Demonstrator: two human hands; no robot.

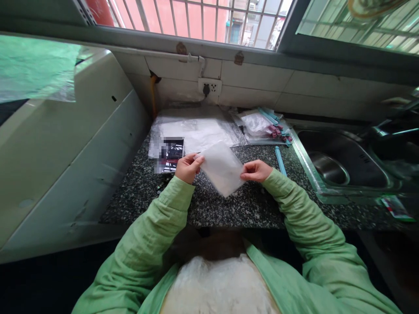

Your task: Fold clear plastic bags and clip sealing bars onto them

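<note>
Between my two hands hangs a small, translucent white plastic bag, tilted so that one corner points down at the counter. My left hand pinches its left corner between thumb and fingers. Its right corner is pinched by my right hand. Just beyond my left hand lies a dark glossy picture card, partly blurred out. To the right of my right hand, a light blue plastic strip rests on the speckled counter.
Behind the hands, large clear plastic bags with white sheets lie by the wall. Beside them is a pile of packets with blue and maroon pieces. A steel sink is at right, a pale slanted cabinet at left. A socket is on the wall.
</note>
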